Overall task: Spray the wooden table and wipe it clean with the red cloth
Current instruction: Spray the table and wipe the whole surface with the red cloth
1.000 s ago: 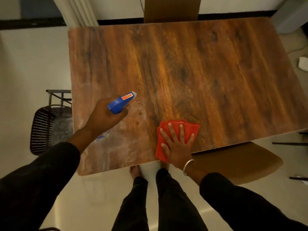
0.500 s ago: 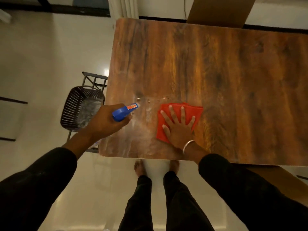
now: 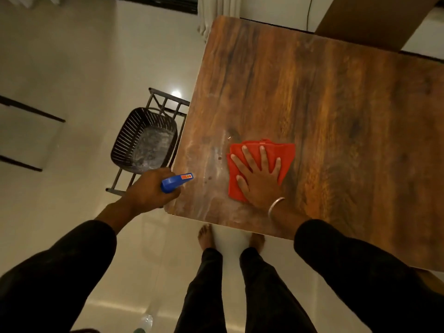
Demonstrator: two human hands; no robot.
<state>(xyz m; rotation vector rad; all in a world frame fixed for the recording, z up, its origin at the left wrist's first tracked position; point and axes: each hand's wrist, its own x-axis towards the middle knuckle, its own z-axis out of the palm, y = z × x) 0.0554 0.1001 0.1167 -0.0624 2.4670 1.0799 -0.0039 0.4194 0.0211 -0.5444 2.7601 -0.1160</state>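
The wooden table (image 3: 324, 104) fills the right of the head view, with pale wet streaks near its front left corner. A folded red cloth (image 3: 283, 152) lies flat on the table near that corner. My right hand (image 3: 258, 179) presses on the cloth with fingers spread. My left hand (image 3: 150, 188) grips a spray bottle with a blue head (image 3: 175, 182) just off the table's left edge, nozzle pointing right toward the wet patch. The bottle's body is hidden behind the hand.
A dark perforated basket (image 3: 144, 140) sits on a metal stand beside the table's left edge. A brown chair back (image 3: 374, 18) stands at the far side. My legs and bare feet (image 3: 205, 236) are at the front edge on the pale tiled floor.
The view has swung left, so the table sits further right. My right hand slid the cloth away from the front edge over the wet patch. The left hand moved off the table's left edge.
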